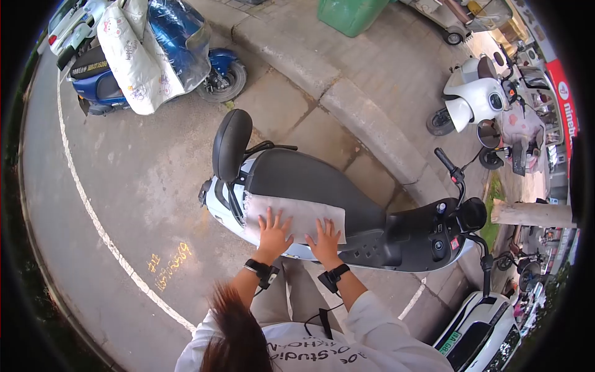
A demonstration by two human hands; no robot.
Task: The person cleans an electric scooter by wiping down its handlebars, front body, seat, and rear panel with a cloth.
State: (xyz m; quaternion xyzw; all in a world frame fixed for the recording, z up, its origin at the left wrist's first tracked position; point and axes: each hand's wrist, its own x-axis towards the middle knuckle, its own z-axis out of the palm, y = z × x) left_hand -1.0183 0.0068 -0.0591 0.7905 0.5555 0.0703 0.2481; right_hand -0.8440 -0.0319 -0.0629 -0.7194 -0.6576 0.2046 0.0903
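A pale pinkish-white cloth with a frayed left edge lies spread over the near side of a black scooter seat. On the cloth's left part my left hand rests flat, fingers spread. My right hand lies on its lower right part, also with fingers apart. Neither hand grips anything. The scooter stands in front of me, its handlebar to the right and its black padded backrest to the left. Each wrist wears a black strapped device.
A blue scooter with a white printed cover is parked at the upper left. Behind the seat runs a stone kerb. A white scooter stands at the upper right, a white car at the lower right, a green bin at the top.
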